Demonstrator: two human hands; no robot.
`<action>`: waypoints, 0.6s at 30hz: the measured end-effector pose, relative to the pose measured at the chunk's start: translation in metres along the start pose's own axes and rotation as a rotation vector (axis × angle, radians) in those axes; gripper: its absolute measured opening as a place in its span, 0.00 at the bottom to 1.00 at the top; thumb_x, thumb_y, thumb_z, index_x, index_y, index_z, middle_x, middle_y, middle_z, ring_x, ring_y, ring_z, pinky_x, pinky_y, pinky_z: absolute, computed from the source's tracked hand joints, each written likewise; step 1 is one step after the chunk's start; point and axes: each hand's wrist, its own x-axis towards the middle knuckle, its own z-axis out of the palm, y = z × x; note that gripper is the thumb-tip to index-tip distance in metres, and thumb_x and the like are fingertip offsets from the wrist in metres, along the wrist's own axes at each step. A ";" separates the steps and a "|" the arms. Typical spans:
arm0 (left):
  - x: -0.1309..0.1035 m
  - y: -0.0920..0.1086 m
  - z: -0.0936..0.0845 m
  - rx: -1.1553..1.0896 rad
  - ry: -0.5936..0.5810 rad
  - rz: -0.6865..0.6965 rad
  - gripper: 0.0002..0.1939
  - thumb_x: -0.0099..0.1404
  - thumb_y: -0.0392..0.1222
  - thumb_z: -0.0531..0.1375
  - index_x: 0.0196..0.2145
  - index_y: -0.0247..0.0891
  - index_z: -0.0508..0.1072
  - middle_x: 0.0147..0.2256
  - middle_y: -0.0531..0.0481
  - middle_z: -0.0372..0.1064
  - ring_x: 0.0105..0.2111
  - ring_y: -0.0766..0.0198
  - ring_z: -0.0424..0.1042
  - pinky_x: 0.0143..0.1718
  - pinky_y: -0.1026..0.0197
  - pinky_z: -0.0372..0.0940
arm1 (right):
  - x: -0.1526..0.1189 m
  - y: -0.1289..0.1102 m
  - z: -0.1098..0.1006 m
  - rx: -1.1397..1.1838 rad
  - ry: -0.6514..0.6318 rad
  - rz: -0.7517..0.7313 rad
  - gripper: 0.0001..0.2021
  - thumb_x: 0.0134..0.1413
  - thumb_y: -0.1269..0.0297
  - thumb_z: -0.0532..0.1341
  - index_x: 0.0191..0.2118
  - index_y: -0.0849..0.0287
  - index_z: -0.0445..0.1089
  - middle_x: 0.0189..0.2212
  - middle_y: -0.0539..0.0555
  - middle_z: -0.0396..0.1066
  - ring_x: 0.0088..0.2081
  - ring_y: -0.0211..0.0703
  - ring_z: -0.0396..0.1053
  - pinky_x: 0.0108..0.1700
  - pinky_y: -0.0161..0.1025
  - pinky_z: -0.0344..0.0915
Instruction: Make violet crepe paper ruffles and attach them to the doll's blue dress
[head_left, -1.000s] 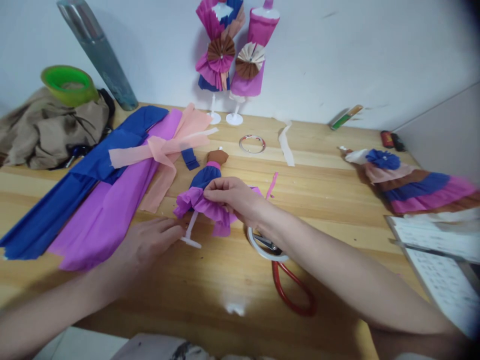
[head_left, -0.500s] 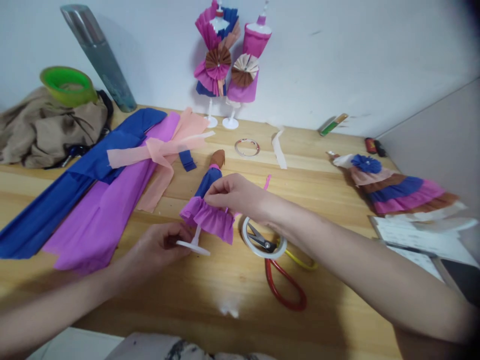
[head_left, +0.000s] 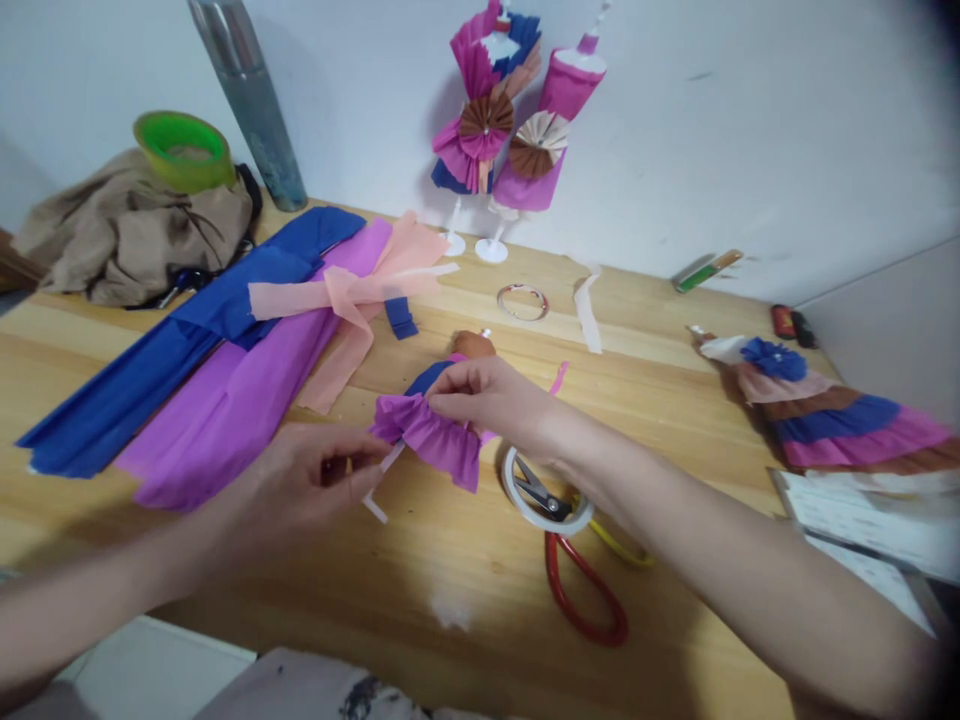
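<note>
A small dress form in a brown, pink and blue paper outfit (head_left: pixel 474 345) leans on the table between my hands. A gathered purple crepe paper ruffle (head_left: pixel 442 440) circles its lower end. My right hand (head_left: pixel 480 395) pinches the ruffle's upper edge against the form, hiding part of the blue section. My left hand (head_left: pixel 330 465) is curled at the form's thin white stand (head_left: pixel 376 508), thumb and fingertips closed about the stem; the exact contact is partly hidden. Beside my right wrist lies a white tape roll (head_left: pixel 517 500), with red-and-yellow-handled scissors (head_left: pixel 585 590) through its ring.
Blue (head_left: pixel 112 400), purple (head_left: pixel 247 420) and peach crepe strips (head_left: pixel 349 350) lie at left. Two dressed forms (head_left: pixel 486 120) (head_left: pixel 551 140) stand against the wall. A tiered dress (head_left: pixel 847 420) lies at right. A bottle (head_left: pixel 259 110) and a green tape roll (head_left: pixel 180 150) are at back left.
The form has tilted further, and its white base now shows nearly edge-on. My left hand has shifted slightly up beside the stem. My right hand keeps its pinch. The whole view has shifted.
</note>
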 end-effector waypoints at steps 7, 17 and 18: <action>-0.017 -0.003 0.006 0.411 -0.227 0.429 0.11 0.65 0.31 0.56 0.44 0.39 0.72 0.42 0.45 0.74 0.41 0.57 0.71 0.39 0.58 0.68 | -0.004 0.016 -0.002 0.122 0.016 0.029 0.04 0.45 0.70 0.64 0.23 0.63 0.72 0.16 0.45 0.65 0.17 0.28 0.55 0.20 0.30 0.49; -0.003 0.001 0.011 -0.095 -0.170 0.138 0.11 0.70 0.34 0.52 0.33 0.39 0.72 0.31 0.52 0.72 0.32 0.66 0.71 0.33 0.64 0.62 | -0.023 -0.009 -0.016 0.008 0.014 -0.081 0.05 0.47 0.67 0.64 0.25 0.62 0.74 0.19 0.47 0.67 0.19 0.30 0.58 0.22 0.31 0.52; -0.002 0.003 0.011 -0.174 -0.169 0.055 0.08 0.69 0.36 0.54 0.33 0.38 0.72 0.31 0.52 0.71 0.32 0.66 0.70 0.32 0.65 0.62 | -0.024 -0.013 -0.018 -0.018 0.016 -0.093 0.05 0.47 0.68 0.63 0.25 0.62 0.75 0.18 0.47 0.67 0.19 0.30 0.58 0.21 0.31 0.51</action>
